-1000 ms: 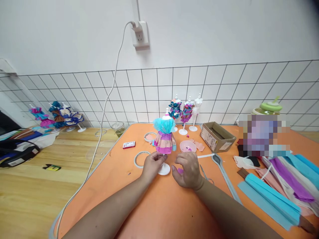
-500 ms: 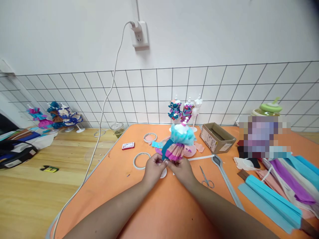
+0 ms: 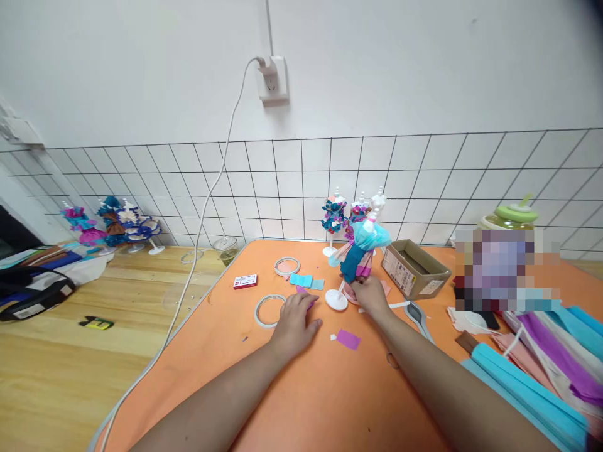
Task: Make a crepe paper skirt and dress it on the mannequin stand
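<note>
A small white dress-form mannequin [image 3: 372, 227] wears a light-blue crepe-paper top, a dark teal piece and a pink skirt. It leans to the right, its round white base [image 3: 336, 300] tipped at the lower left. My right hand [image 3: 370, 296] is closed around its stem or lower skirt; the fingertips are partly hidden. My left hand [image 3: 296, 323] rests low over the table with fingers apart, holding nothing I can see. Close to its fingers are a purple paper scrap [image 3: 301, 290] and light-blue paper pieces [image 3: 301, 280]. Another purple paper piece [image 3: 348, 339] lies between my hands.
Two tape rolls [image 3: 268, 312] [image 3: 287, 267] and a red-and-white small box [image 3: 245, 281] lie on the left. Other mannequins [image 3: 333, 216] stand behind. A cardboard box [image 3: 414, 269], grey-handled tool [image 3: 418, 319] and crepe-paper rolls [image 3: 527, 383] are right. My right forearm mostly covers the scissors [image 3: 392, 360].
My right hand has carried the mannequin right and tilted it, uncovering its base. My left hand has let go and opened at the left. Purple paper now shows between my hands.
</note>
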Demonstrator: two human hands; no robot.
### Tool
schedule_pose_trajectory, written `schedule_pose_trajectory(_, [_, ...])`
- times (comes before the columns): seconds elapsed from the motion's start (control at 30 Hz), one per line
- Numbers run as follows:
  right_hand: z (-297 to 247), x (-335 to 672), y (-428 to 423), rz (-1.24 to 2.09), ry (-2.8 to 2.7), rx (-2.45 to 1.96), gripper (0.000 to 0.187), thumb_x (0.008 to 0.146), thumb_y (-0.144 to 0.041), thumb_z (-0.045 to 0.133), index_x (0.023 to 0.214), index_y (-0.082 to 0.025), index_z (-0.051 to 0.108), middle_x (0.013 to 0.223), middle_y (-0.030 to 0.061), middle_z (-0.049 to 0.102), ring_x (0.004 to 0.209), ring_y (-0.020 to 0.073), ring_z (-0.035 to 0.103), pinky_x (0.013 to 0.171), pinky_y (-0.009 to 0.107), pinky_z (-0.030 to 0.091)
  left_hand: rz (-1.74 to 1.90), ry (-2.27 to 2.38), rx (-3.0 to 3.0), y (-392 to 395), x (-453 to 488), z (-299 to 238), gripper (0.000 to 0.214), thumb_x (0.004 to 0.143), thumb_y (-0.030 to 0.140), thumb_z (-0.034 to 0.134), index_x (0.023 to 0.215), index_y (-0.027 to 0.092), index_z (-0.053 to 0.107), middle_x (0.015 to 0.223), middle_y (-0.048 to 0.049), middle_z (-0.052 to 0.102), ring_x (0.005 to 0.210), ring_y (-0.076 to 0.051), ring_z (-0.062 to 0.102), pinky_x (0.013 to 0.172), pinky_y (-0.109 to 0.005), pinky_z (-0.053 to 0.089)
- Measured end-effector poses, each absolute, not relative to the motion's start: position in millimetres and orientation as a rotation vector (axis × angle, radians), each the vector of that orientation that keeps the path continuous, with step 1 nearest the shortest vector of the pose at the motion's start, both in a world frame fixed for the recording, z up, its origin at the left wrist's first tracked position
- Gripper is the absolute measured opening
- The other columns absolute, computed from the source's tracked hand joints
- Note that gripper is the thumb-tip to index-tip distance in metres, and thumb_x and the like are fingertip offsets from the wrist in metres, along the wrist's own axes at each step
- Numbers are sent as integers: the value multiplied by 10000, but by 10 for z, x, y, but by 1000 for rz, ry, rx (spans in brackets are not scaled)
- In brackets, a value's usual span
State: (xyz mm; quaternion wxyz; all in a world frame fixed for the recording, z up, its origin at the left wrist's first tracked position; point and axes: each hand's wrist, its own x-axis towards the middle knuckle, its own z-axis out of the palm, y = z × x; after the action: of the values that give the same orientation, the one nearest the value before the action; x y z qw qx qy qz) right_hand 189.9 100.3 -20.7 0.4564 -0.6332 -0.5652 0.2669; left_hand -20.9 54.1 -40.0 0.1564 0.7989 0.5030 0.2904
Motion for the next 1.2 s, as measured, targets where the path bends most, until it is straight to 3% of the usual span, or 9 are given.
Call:
schedule_pose_trajectory(0.1, [-242,2045,1183,622,-1422,-1645,251,866,-321,565,914,-96,666,875,84,670,768,200,625,643,291,500,690,1478,2425,592,-280,-429,412,784,348,617,1175,233,553,1203,-81,570,1131,-277,489,977,-473,364])
schedule_pose_trajectory(0.2, [-273,2077,1281,592,-1463,-1714,321,901,-320,563,1171,-147,562,1175,80,579,966,207,602,797,389,526,643,1448,2459,598,-298,-431,325,817,361,579,1122,250,587,1202,-62,585,1138,-261,503,1014,-488,324])
schedule_pose_trajectory(0.3, [-288,2042,1337,529,-1509,-1753,231,892,-296,553,1030,-127,629,1002,76,651,862,202,624,716,317,503,609,1427,2486,590,-292,-428,341,845,351,541,1172,256,556,1222,-57,585,1163,-243,502,1048,-487,295])
schedule_pose_trajectory(0.47, [-281,2018,1388,369,-1568,-1787,166,804,-242,537,733,-151,656,669,66,663,660,196,602,533,251,316,559,1405,2539,582,-284,-431,412,870,326,498,1278,276,474,1335,-54,522,1226,-246,471,1058,-490,297])
schedule_pose_trajectory(0.7, [-260,2051,1377,262,-1683,-1736,187,757,-298,580,676,-154,670,703,78,673,655,190,582,542,258,285,640,1472,2557,643,-313,-328,333,907,287,412,1215,263,537,1256,-62,562,1087,-232,533,908,-385,407])
schedule_pose_trajectory(0.87, [-231,2123,1207,251,-1723,-1652,217,779,-272,535,862,-215,728,916,46,703,918,217,584,713,266,376,603,1632,2457,715,-412,-272,301,822,378,551,1085,246,613,1060,-76,637,1003,-273,538,886,-446,360])
schedule_pose_trajectory(0.97, [-180,2133,946,231,-1687,-1645,287,807,-221,443,888,-222,718,991,45,685,947,222,569,773,303,390,593,1641,2426,711,-423,-267,247,765,390,614,965,251,656,1005,-63,651,984,-279,535,930,-497,300])
schedule_pose_trajectory(1.1, [-103,2046,451,301,-1834,-1551,227,776,-214,499,854,-255,708,859,12,672,881,197,574,737,281,407,610,1573,2397,660,-374,-257,130,762,290,600,872,256,661,980,-32,661,996,-254,535,1009,-531,189])
schedule_pose_trajectory(1.2, [-110,1998,125,385,-2086,-1528,195,811,-232,509,828,-257,701,815,20,647,829,193,560,693,287,391,621,1514,2353,632,-341,-260,122,745,224,576,850,237,637,927,-30,664,966,-241,547,953,-471,286])
